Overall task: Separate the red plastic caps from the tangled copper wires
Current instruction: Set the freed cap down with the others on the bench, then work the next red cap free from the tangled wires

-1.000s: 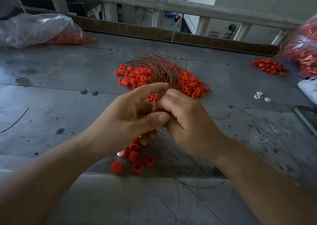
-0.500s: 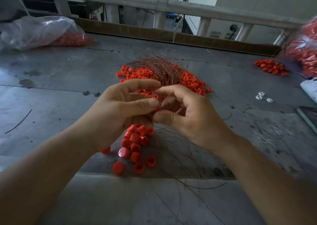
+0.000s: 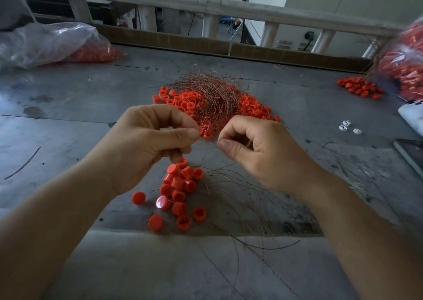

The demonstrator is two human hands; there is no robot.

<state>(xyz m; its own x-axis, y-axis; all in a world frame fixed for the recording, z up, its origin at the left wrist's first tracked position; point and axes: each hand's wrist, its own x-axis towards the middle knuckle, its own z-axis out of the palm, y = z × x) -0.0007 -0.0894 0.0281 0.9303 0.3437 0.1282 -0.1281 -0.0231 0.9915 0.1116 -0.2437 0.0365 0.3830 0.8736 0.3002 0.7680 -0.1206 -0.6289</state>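
Grey bench (image 3: 68, 128) carries copper wires (image 3: 212, 93) tangled over red caps (image 3: 251, 107). Left hand (image 3: 151, 144) and right hand (image 3: 258, 148) pinch one of the wires between them, both grips narrow. The step looks like stripping; next, draw it clear of the nearer caps (image 3: 180, 185).

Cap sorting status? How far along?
Done: a small cluster of caps nearby, loose wires beside it. In hand: left hand and right hand each pinch a thin wire. Left: the big pile of caps under the wire tangle, so most remains.
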